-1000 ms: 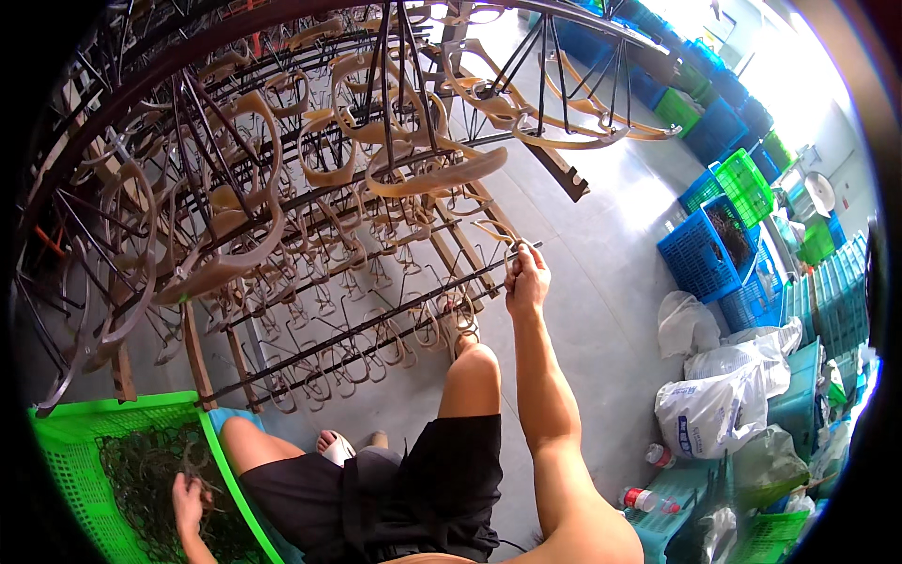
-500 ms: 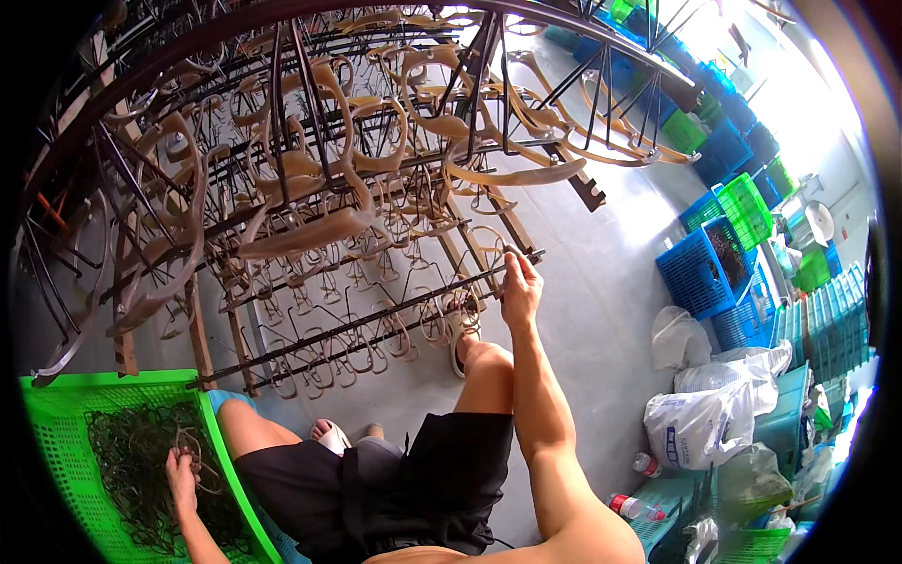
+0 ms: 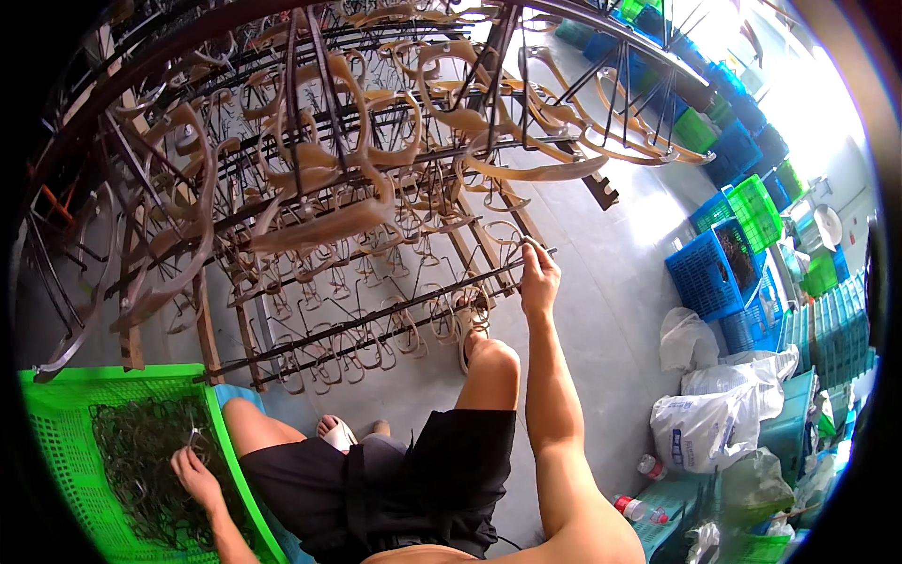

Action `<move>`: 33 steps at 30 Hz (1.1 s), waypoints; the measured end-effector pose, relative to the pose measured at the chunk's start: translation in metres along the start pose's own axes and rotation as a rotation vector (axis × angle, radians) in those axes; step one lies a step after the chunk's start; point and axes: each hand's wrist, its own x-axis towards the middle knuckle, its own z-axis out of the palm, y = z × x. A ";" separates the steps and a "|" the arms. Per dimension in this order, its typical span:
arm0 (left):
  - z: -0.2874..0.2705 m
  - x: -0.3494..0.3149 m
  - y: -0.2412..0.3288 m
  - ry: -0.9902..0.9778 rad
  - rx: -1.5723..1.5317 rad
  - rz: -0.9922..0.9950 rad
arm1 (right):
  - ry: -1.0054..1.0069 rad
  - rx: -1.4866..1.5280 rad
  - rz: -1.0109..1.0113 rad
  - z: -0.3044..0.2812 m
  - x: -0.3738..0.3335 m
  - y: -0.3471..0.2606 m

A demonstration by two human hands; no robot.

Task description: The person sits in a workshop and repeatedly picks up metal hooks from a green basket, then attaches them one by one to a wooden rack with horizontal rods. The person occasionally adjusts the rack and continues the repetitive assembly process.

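Note:
My right hand (image 3: 539, 278) is closed round the right end of a dark metal bar (image 3: 413, 304), from which several eyeglass frames (image 3: 343, 350) hang in a row. My left hand (image 3: 199, 481) is over a bright green plastic basket (image 3: 122, 374) at the lower left. Its fingers are stretched out just above a tangled heap of dark eyeglass frames (image 3: 132, 461), and a small glint shows beyond their tips. Nothing can be made out in its grip. Larger tan eyeglass frames (image 3: 324, 226) hang on the upper bars of the rack, close in front of me.
The rack's wooden uprights (image 3: 209, 329) stand ahead of my knees. On the right are blue crates (image 3: 703, 282), a green crate (image 3: 754, 211), white plastic bags (image 3: 700, 428) and a drink bottle (image 3: 642, 509). Grey floor (image 3: 601, 367) lies between them and the rack.
My left hand has shifted slightly right over the heap, and the thin eyeglass frame seen at its fingers is no longer plainly in them. My right hand still grips the bar's end.

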 end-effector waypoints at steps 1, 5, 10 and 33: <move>-0.008 0.007 -0.011 0.036 0.021 -0.004 | -0.002 -0.007 -0.034 0.001 0.000 0.000; -0.062 0.045 -0.037 -0.062 -0.247 -0.348 | -0.026 -0.107 -0.099 0.005 -0.006 0.000; -0.087 0.055 -0.011 -0.462 -0.676 -0.454 | 0.033 -0.159 -0.177 0.009 -0.006 -0.003; -0.138 0.027 0.127 -0.804 -0.945 -0.264 | -1.455 0.178 -0.647 0.195 -0.317 -0.097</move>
